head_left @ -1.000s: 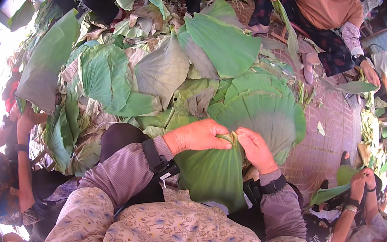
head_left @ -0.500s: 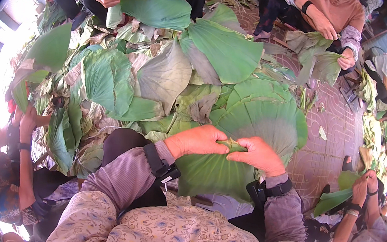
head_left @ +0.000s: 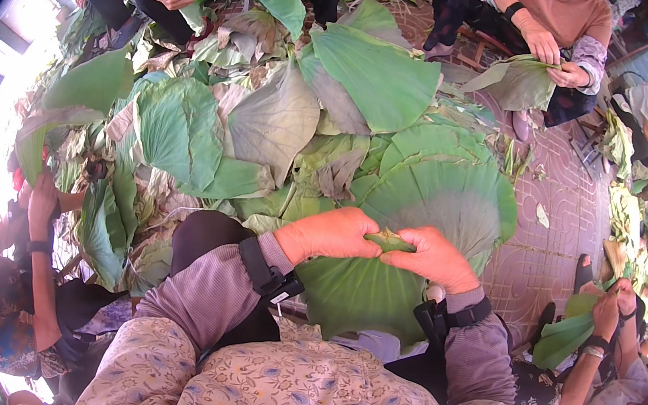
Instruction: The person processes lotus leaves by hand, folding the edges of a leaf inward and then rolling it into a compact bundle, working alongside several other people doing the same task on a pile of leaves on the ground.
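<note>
Between my two hands is a large green lotus leaf point(head_left: 361, 292), pinched along its bunched upper edge while its ribbed blade hangs down over my lap. My left hand point(head_left: 332, 236) grips that edge from the left, thumb and fingers pressed together. From the other side my right hand point(head_left: 438, 259) holds it the same way, a short stretch of folded leaf showing between the thumbs. Just beyond lies a stack of broad green leaves point(head_left: 438, 192), greyish toward its near side. A grey-brown withered leaf point(head_left: 276, 120) and a bright green leaf point(head_left: 380, 76) rest on the heap farther off.
More leaves, such as a folded green one point(head_left: 178, 136), pile up at the left. Patterned reddish paving point(head_left: 549, 246) shows at the right. Several people sit around the heap; one person's hands point(head_left: 556, 61) hold a dull leaf at the far right.
My hands keep their grip on the leaf almost unmoved. Across the heap, the far-left person's leaf has folded and turned, and the far-right person's hands have come closer together.
</note>
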Motion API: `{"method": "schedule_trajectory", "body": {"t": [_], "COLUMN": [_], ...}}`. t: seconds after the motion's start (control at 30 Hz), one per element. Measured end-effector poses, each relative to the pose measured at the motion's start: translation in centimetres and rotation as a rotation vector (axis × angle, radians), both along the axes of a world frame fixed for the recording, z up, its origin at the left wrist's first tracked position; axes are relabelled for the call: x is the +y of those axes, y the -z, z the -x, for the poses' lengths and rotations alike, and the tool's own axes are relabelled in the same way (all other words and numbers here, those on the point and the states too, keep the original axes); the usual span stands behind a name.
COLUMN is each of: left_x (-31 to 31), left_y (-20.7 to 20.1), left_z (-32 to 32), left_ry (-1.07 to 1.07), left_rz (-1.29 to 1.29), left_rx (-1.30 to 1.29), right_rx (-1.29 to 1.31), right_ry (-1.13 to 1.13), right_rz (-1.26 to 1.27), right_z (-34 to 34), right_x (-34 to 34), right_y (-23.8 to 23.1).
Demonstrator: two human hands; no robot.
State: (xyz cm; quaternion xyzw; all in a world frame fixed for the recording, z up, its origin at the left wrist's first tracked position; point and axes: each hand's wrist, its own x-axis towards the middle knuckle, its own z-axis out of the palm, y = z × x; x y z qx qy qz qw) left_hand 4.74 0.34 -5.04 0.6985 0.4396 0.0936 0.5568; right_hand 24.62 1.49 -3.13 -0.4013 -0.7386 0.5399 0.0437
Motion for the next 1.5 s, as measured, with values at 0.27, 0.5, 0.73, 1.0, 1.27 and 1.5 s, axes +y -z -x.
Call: {"method": "schedule_trajectory", "body": {"t": [0.27, 0.5, 0.73, 1.0, 1.27, 1.5], "left_x": [0.0, -0.4, -1.3, 0.4, 1.0, 1.3], "left_y": [0.1, 0.6, 0.5, -0.3, -0.2, 0.5], "left_z": [0.0, 0.4, -0.3, 0.0, 1.3, 1.7], "left_ry": [-0.031, -0.132, -0.227, -0.395, -0.423, -0.472], "left_rz": [0.04, 0.411, 0.779, 0.637, 0.447, 0.297], "left_rx": [-0.033, -0.496, -1.031, -0.805, -0.583, -0.549], "right_rx": [-0.051, 0.321, 0.717, 0.704, 0.267, 0.358], "right_ry": [0.011, 0.219, 0.408, 0.343, 0.367, 0.669], "right_rz": [0.065, 0.238, 0.623, 0.564, 0.376, 0.387], "right_z": [0.3, 0.4, -0.1, -0.9, -3.6, -6.7], "right_x": [0.3, -1.0, -2.6, -0.4, 1.1, 2.2], "right_y": [-0.7, -0.8, 0.0, 0.3, 0.7, 1.1]}}
